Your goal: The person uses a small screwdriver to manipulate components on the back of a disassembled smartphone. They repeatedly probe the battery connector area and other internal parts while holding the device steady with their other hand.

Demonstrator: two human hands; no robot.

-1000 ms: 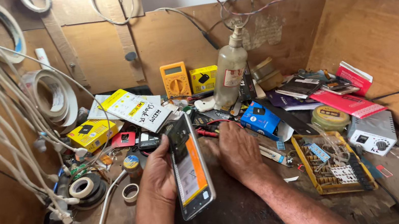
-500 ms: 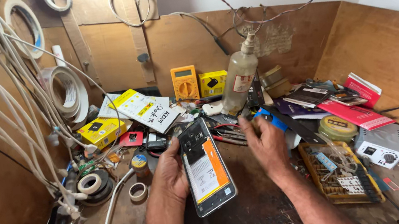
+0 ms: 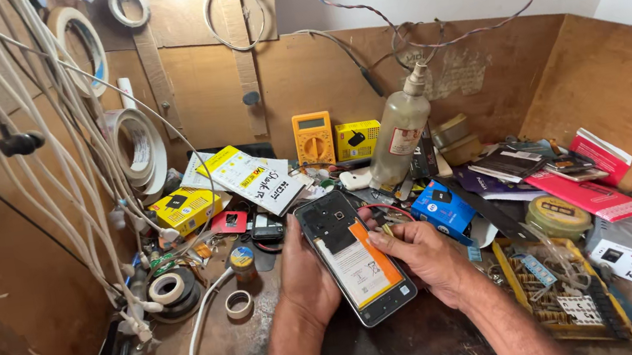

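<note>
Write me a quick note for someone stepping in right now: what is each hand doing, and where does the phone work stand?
Left hand: cradles the opened phone from its left side, tilted above the workbench.
Right hand: grips the phone's right edge, with something small and metallic at its fingertips; what it is cannot be told.
Done: back cover is off, battery and board are exposed.
Left: the phone remains open, no cover fitted.
Nearby: blue box, clear spray bottle, orange multimeter, tape rolls.

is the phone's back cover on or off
Off. The phone, held between the left hand and right hand, shows its bare battery and dark inner board instead of a cover.
</note>
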